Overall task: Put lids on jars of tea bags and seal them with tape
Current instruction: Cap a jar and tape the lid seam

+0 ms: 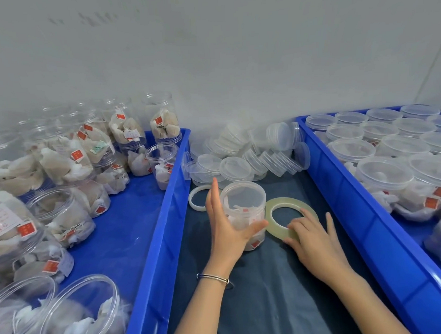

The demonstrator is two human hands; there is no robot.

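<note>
A clear plastic jar (pixel 243 203) of tea bags stands upright with a clear lid on it, on the dark cloth (pixel 270 291) between two blue bins. My left hand (pixel 227 227) holds the jar's left side, thumb across its front, fingers straight up its side. A flat roll of yellowish tape (pixel 289 215) lies just right of the jar. My right hand (pixel 313 241) rests on the roll's near edge, fingertips curled onto the ring. A smaller white tape ring (pixel 198 198) lies left of the jar.
A heap of loose clear lids (pixel 244 150) lies against the wall behind the jar. The left blue bin (pixel 163 219) holds several open jars of tea bags. The right blue bin (pixel 347 199) holds several lidded jars.
</note>
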